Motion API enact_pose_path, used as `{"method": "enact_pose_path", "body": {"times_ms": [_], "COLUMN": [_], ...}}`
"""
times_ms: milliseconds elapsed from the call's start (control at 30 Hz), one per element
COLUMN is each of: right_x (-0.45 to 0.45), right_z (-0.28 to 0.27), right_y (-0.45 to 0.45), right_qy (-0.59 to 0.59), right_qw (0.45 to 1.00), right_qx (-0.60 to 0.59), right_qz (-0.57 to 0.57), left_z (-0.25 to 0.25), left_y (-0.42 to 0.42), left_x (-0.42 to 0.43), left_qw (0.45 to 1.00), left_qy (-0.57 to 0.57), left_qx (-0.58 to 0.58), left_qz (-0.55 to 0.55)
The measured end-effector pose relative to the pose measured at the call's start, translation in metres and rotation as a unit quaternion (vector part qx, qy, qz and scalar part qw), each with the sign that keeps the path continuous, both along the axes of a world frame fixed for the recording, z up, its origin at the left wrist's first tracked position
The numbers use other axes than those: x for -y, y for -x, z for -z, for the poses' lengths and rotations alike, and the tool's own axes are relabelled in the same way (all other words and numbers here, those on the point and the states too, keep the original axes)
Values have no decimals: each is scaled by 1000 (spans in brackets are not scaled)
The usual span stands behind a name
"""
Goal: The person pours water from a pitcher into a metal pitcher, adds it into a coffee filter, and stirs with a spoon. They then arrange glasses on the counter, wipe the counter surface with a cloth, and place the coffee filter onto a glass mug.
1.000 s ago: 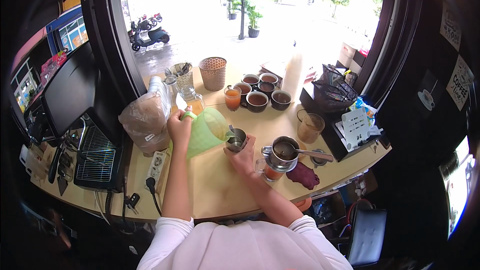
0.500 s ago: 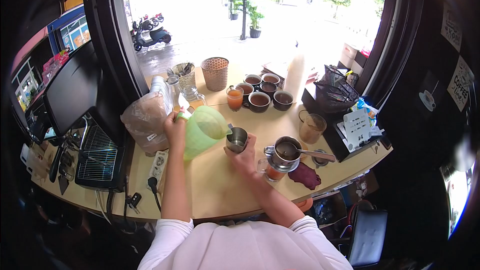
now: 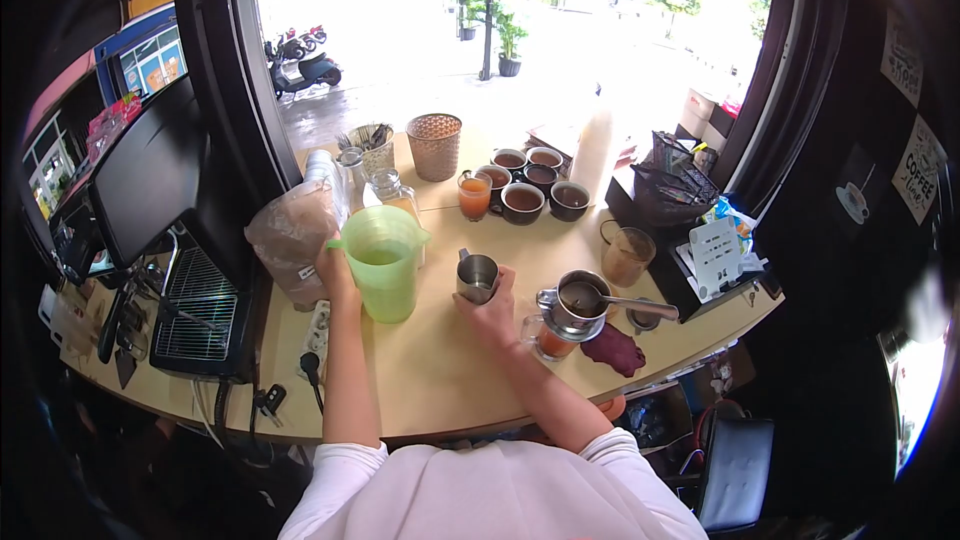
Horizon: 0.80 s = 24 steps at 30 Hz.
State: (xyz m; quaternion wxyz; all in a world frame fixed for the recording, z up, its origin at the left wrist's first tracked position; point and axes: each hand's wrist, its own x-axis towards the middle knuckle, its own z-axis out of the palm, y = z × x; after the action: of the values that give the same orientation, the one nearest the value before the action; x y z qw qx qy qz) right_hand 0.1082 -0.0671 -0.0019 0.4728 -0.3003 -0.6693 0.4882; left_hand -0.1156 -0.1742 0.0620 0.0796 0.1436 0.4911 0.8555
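My left hand (image 3: 336, 270) is closed on the handle of a pale green plastic pitcher (image 3: 388, 285), which is upright on or just above the table; part of that hand is hidden behind the pitcher. Wrapped round a small metal milk jug (image 3: 477, 278) is my right hand (image 3: 491, 310), a little to the right of the pitcher. To the right of this hand, a metal strainer pot (image 3: 579, 302) with dark liquid and a spoon (image 3: 640, 308) in it sits over a glass mug (image 3: 551, 340) of orange-brown drink. A dark red cloth (image 3: 613, 349) lies beside the mug.
Several dark cups of brown drink (image 3: 522, 203) and a glass of orange drink (image 3: 474, 196) stand at the back. Glass jars (image 3: 392, 190), a woven basket (image 3: 435, 147) and a plastic bag (image 3: 298, 235) are behind the pitcher. An espresso machine (image 3: 200, 305) is at left.
The pitcher has gone from tilted over the milk jug to upright, moving down and slightly left. My right hand and the jug have stayed nearly where they were.
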Motion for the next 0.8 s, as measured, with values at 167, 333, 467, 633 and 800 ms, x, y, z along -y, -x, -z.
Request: {"method": "enact_pose_path", "body": {"times_ms": [167,333,467,633,800], "right_x": [-3,4,8,9,14], "right_z": [7,-11,-21,-22,-21], "right_y": [1,-7,-12,-11,-10], "right_qy": [-31,-32,-24,-5,-18], "right_qw": [999,999,999,997,991], "right_qx": [18,26,40,76,128], "right_qz": [9,-15,-24,-26,-21], "left_z": [12,18,27,-12,-5], "left_y": [-1,-5,-6,-66,-121], "left_x": [8,12,6,17,10], "left_qw": [998,998,989,928,852], "left_qy": [-55,-62,-101,-27,-41], "left_qx": [32,11,17,-230,-486], "left_qz": [24,1,-106,-292,-191]}}
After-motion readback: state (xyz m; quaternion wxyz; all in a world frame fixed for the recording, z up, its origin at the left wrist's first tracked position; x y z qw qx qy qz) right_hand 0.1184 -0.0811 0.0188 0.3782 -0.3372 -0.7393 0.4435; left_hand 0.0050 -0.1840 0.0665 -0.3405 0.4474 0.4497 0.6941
